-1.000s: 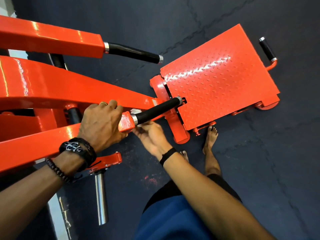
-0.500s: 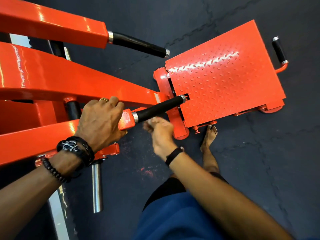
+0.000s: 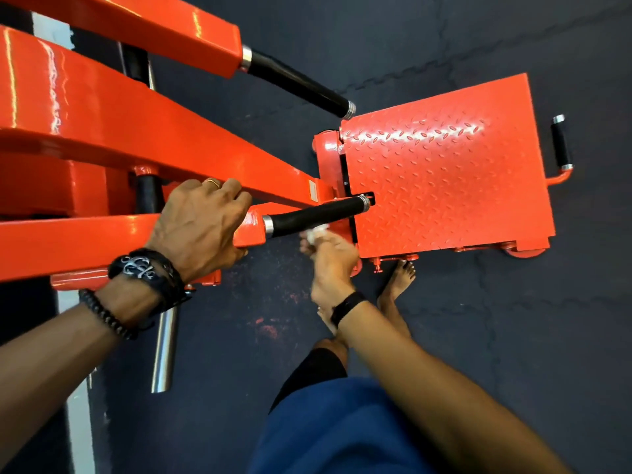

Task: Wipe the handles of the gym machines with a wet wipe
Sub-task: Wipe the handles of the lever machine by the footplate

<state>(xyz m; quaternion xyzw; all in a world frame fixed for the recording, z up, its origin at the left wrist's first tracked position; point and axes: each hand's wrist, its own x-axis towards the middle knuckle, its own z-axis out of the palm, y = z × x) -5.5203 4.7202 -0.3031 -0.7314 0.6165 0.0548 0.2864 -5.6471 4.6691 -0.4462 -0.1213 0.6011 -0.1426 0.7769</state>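
Note:
An orange gym machine has two black rubber handles. The near handle (image 3: 316,215) sticks out from the lower orange arm (image 3: 85,244). My left hand (image 3: 198,227) grips that arm just behind the handle's chrome collar. My right hand (image 3: 330,256) pinches a small white wet wipe (image 3: 314,234) right under the near handle, at its middle. I cannot tell whether the wipe touches the rubber. The far handle (image 3: 297,83) points out from the upper arm with nothing on it.
An orange checker-plate footplate (image 3: 444,179) lies on the dark rubber floor (image 3: 513,336) beyond the handles, with a small black handle (image 3: 561,145) at its far end. A chrome weight peg (image 3: 164,350) hangs below the arm. My bare foot (image 3: 398,278) stands by the plate.
My right hand has slid along under the near handle from the chrome collar toward its middle, and the white wipe now shows at the fingertips. My left hand keeps its grip on the arm.

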